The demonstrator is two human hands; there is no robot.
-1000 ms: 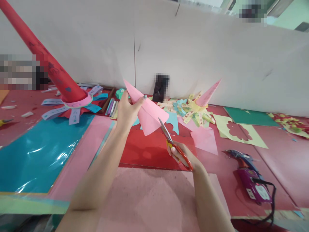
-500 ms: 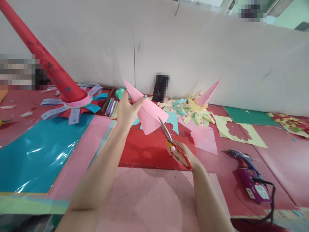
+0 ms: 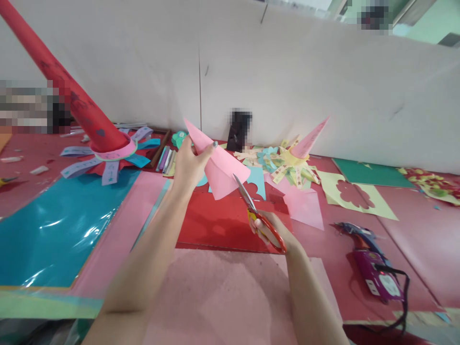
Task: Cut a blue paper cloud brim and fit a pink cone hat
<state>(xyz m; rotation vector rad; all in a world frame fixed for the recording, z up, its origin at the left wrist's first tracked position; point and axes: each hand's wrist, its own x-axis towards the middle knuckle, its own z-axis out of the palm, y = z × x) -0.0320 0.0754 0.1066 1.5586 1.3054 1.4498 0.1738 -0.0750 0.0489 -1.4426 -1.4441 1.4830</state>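
Note:
A pink paper cone is pinched near its narrow end by my left hand, thumb on the outside. Its point tilts up to the left and its wide end faces down to the right. My right hand is closed around the handles of red and yellow scissors. Their blades look nearly closed, with the tips at the cone's lower edge; whether they touch the paper I cannot tell. Under both hands lies a red sheet of card.
A red cone hat with paper strips stands left, above a teal sheet. Behind are markers, a black object and a pink cone on strips. At right lie a yellow cut-out sheet and a corded glue gun.
The scissors' tips have shifted slightly left along the cone's lower edge. My left hand and the cone have stayed almost in place.

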